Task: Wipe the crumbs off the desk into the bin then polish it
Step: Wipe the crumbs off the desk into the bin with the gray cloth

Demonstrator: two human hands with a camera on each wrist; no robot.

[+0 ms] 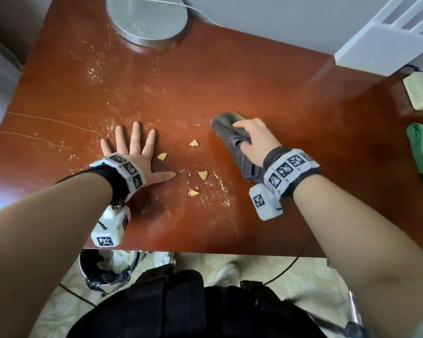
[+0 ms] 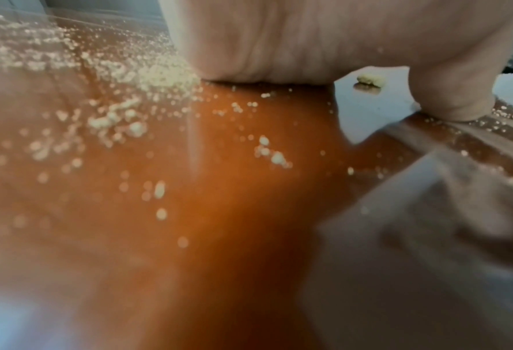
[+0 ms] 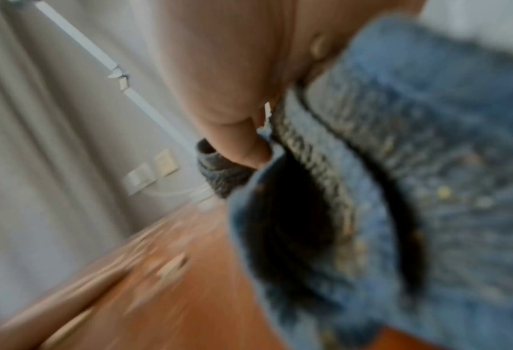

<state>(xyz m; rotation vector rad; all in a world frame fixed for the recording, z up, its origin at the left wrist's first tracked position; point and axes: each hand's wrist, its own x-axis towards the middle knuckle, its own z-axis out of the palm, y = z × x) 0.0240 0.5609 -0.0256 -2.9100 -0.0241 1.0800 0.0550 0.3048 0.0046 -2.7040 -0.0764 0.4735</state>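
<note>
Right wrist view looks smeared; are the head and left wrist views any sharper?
Right wrist: heavy motion blur, grey cloth and desk streaked. Head: sharp, with pale glare on the desk's left edge. Left wrist: crumbs by the left hand fairly clear, foreground out of focus.

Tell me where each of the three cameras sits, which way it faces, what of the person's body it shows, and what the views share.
Head: looks down on the desk; shows both forearms, the left hand flat and the right hand gripping the grey cloth.
Left wrist: low over the desk, facing along the palm; shows palm and thumb, crumbs beside them.
Right wrist: blurred, facing along the hand toward the wall; shows fingers in the cloth.
Shared: all show the desk; head and left wrist show crumbs.
</note>
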